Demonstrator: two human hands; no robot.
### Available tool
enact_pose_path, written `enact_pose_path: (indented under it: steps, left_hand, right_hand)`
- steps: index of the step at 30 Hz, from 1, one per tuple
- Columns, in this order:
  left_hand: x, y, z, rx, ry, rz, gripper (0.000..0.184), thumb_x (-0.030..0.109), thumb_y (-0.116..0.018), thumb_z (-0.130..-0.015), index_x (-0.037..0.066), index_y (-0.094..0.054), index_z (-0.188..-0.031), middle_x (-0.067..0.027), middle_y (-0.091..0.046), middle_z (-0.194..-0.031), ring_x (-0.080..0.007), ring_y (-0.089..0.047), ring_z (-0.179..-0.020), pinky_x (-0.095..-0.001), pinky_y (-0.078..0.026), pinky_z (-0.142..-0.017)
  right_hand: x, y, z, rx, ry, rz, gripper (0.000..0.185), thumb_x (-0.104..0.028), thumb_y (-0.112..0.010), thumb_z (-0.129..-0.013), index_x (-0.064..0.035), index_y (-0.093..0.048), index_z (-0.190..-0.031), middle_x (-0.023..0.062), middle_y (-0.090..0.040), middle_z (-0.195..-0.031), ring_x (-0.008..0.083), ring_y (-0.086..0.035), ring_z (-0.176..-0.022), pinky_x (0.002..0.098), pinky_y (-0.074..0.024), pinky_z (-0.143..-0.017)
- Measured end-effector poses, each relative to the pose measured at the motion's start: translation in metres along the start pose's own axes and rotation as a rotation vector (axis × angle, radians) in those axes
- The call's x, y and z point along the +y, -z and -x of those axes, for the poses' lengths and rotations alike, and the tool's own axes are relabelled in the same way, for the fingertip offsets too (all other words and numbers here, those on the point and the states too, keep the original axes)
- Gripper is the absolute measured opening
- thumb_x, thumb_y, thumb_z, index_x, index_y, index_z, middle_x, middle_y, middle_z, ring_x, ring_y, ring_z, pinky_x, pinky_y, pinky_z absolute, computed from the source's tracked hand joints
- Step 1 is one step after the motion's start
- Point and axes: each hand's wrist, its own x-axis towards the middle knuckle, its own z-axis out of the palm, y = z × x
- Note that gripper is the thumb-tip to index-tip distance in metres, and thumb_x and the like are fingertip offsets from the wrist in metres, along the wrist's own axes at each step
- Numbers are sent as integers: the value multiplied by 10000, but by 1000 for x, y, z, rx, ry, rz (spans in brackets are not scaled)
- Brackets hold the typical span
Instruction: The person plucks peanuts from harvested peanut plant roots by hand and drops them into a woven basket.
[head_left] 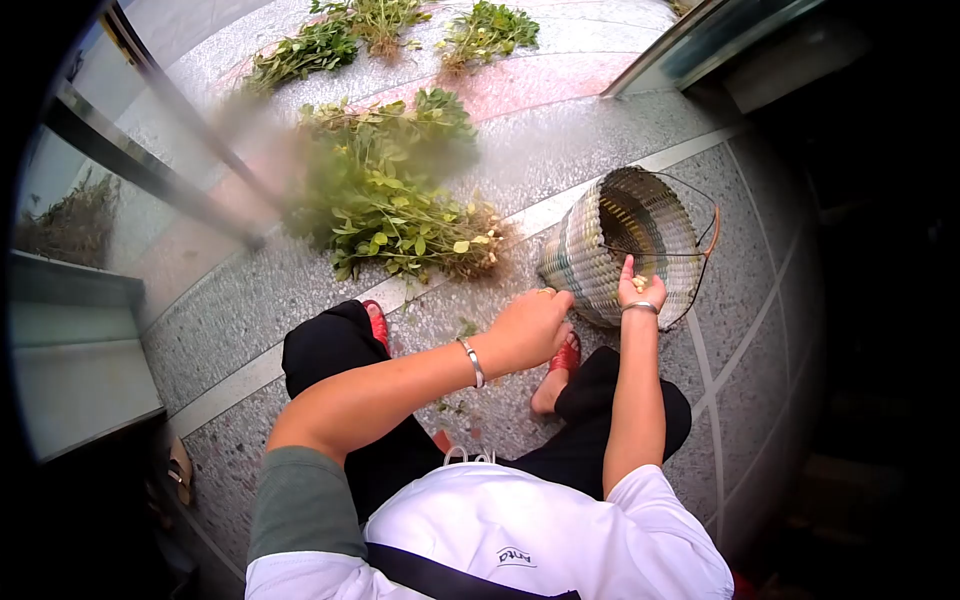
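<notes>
Stretching across the lap, the person's left arm ends in a hand [530,328] with its fingers folded in; I cannot tell from here whether anything is pinched in them. Near it, on the far side of one knee, the right hand [646,297] is turned palm up and half unfurled, cradling a few pale pods [640,284]. It shows in front of the lower edge of the mouth of a woven basket [580,252], though whether skin meets weave I cannot say. The basket sits on the speckled floor [520,180] just beyond the feet, banded in cream and green, its thin wire handle [708,262] lying out to the right with an orange grip.

Left of the basket, apart from it, lies a heap of leafy plants [395,215], roots pointing toward the basket and more pale lumps among them; part of the heap looks smeared and hazy. Farther off, beyond the doorway's metal frame [165,150], smaller green bunches [490,35] rest on the ground.

Between the black trouser legs [330,350] I see red sandals [567,356], and a silver bracelet [472,362] circles the left wrist.
</notes>
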Motion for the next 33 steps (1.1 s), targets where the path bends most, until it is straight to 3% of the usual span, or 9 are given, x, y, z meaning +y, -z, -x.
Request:
enact_pose_path:
  steps: [5, 8, 11, 15, 18, 21, 26, 29, 33]
  left_hand:
    - [-2, -15, 14, -149, -99, -123, 254, 144, -576, -768, 2, -502, -966, -188, -578, -858, -350, -553, -845, -425, -445, -763]
    - [-5, -18, 23, -358, -140, -355, 212, 161, -603, -745, 35, -547, -905, -135, -602, -845, -292, -577, -830, -377, -453, -717]
    - [-3, -17, 27, -593, -217, -616, 170, 192, -573, -772, 74, -586, -893, -70, -627, -855, -211, -581, -830, -324, -421, -671]
    - [-3, -19, 41, -657, -256, -736, 192, 213, -532, -805, 73, -601, -917, -35, -626, -858, -185, -565, -840, -327, -395, -664]
    - [0, -22, 48, -615, -230, -778, 206, 214, -506, -820, 71, -609, -927, -35, -622, -870, -190, -554, -858, -347, -396, -689]
    - [2, -12, 50, -615, -222, -748, 225, 202, -485, -828, 61, -612, -949, -57, -617, -891, -211, -546, -880, -384, -401, -761]
    - [-2, -1, 50, -667, -144, -761, 258, 218, -491, -824, 46, -601, -983, -72, -616, -923, -231, -546, -904, -412, -398, -811]
    - [-6, 2, 49, -668, -138, -756, 256, 221, -494, -823, 48, -601, -979, -76, -618, -915, -232, -547, -901, -409, -396, -814]
    - [-6, 5, 46, -600, -112, -746, 255, 224, -507, -809, 47, -602, -965, -73, -618, -880, -226, -549, -876, -391, -395, -779]
  right_hand:
    - [-28, 10, -23, -73, -81, 158, 533, -185, -397, -881, -24, -203, -1351, 225, -274, -1338, 371, -432, -1132, 482, -438, -924]
    - [0, 14, -10, -39, 96, 238, 601, -189, -436, -855, -31, -133, -1350, 250, -265, -1299, 355, -509, -1002, 471, -471, -863]
    - [54, 28, 36, -134, 366, 744, 406, -180, -465, -845, -7, -364, -1199, 147, -453, -1082, 228, -561, -804, 359, -507, -655]
    - [138, 43, 69, -480, 26, 1224, 201, -160, -512, -845, -58, -554, -1013, 47, -579, -888, 160, -570, -697, 290, -479, -536]
    - [198, 48, 39, -770, 117, 1618, 203, -138, -493, -853, -51, -586, -1010, 63, -614, -938, 144, -586, -778, 286, -469, -608]
    - [242, 42, 15, -1147, 743, 1851, 259, -157, -528, -800, -11, -590, -1005, 168, -614, -1003, 330, -569, -962, 380, -437, -836]
    - [284, 35, -9, -1040, 469, 2541, 366, -214, -584, -797, -81, -484, -1123, 137, -549, -1114, 330, -472, -1086, 414, -388, -928]
    - [284, 52, 3, -1075, 823, 2612, 381, -220, -623, -732, -90, -537, -1079, 146, -586, -957, 328, -506, -1008, 439, -421, -834]
    - [280, 60, 6, -1235, 800, 2598, 274, -270, -611, -740, -92, -599, -948, 121, -588, -924, 320, -519, -971, 448, -416, -811]
